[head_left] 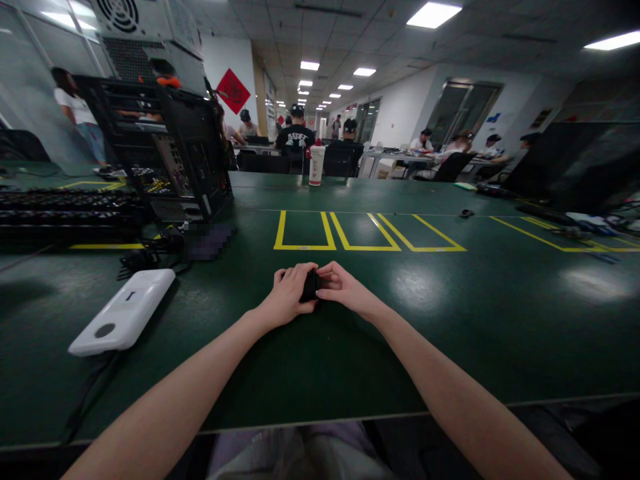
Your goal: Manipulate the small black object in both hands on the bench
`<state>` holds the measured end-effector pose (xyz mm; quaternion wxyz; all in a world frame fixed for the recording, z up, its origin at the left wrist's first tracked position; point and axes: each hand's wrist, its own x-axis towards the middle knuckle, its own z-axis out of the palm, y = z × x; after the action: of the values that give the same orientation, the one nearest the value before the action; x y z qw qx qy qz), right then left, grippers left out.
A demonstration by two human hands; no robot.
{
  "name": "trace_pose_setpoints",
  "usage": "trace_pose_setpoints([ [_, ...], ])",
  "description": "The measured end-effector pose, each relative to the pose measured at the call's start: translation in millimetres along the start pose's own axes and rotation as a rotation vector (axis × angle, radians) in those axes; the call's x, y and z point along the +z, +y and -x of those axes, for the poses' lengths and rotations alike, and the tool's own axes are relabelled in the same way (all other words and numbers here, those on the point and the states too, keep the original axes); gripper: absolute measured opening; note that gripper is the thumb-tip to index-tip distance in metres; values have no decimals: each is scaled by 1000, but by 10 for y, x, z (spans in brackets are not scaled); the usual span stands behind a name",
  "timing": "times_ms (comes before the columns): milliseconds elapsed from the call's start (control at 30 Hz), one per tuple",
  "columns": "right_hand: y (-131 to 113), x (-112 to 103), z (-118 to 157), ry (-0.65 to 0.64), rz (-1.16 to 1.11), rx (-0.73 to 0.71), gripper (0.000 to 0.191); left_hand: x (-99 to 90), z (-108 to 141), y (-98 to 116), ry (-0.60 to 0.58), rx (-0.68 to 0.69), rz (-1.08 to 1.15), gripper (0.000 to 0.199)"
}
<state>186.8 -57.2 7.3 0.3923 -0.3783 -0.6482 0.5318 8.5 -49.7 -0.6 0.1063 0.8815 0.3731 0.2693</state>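
Two bare forearms (450, 380) are being extended over a glossy, dark green tabletop (320, 373). Small black object (309, 288), kind not discernible: being held between both hands, on the near side of three flat yellow tape outlines (290, 247). Its longer visible side is running roughly away from the near table edge; which end is its front cannot be told, much of it being covered. Left hand (287, 290): fingers being curled over the far end, thumb being set at the near end. Right hand (345, 287): fingers bent, narrowly spaced, thumb and fingertips being laid against the right side.

Surface, left: elongated white plastic device (140, 297), a grey disc being shown on top; open black metal computer case (193, 143). Far edge: white cup with red print (317, 165).

Room: red diamond-shaped decoration (233, 91) being displayed on a white wall (240, 57); farther desks being occupied by seated people (295, 137); bright rectangular ceiling lights (434, 15).
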Motion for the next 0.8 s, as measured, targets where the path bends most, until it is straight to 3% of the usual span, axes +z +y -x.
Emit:
trace_pose_setpoints([
  [167, -2, 25, -10, 46, 4, 22, 20, -6, 3, 0, 8, 6, 2, 62],
  [433, 1, 5, -24, 21, -3, 71, 27, -31, 3, 17, -13, 1, 9, 60],
  [600, -4, -16, -3, -21, 5, -6, 33, -82, 14, 53, -30, 6, 12, 59],
  [800, -14, 18, -1, 39, 11, 10, 20, 3, -1, -7, 4, 7, -10, 62],
])
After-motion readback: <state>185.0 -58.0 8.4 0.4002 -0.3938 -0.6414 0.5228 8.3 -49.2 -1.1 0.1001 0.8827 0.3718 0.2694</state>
